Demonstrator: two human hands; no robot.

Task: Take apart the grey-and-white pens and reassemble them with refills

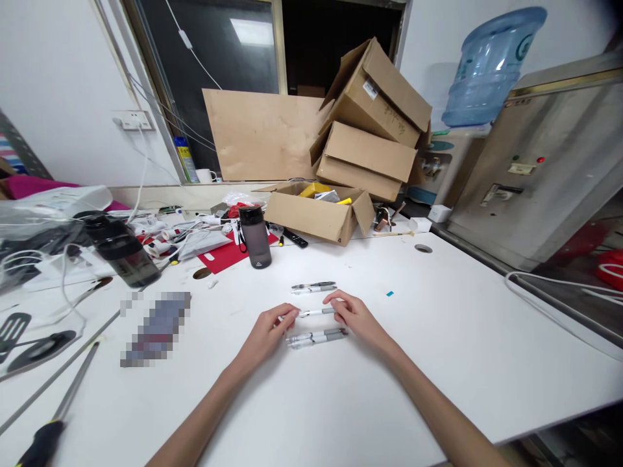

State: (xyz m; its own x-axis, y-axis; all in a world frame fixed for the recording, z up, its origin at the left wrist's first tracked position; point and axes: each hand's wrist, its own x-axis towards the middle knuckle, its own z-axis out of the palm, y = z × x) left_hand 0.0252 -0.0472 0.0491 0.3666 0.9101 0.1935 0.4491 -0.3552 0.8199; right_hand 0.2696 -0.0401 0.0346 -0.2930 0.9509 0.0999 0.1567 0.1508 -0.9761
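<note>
A white and grey pen (315,312) lies crosswise between my hands, at or just above the white table. My left hand (269,329) pinches its left end between thumb and fingers. My right hand (354,316) is closed around its right, grey end, with the index finger bent above it. Beyond this pen, a couple of pens (314,287) rest side by side, one with a dark upper part. On my near side, more clear-barrelled pens with grey grips (317,337) lie close together, roughly parallel to the held one.
A dark bottle (255,239) and an open cardboard box (311,217) stand behind the pens. To the left are another black bottle (121,250), a blurred-out flat object (156,329), cables and a screwdriver (63,415). A small blue scrap (390,294) lies right of my hands.
</note>
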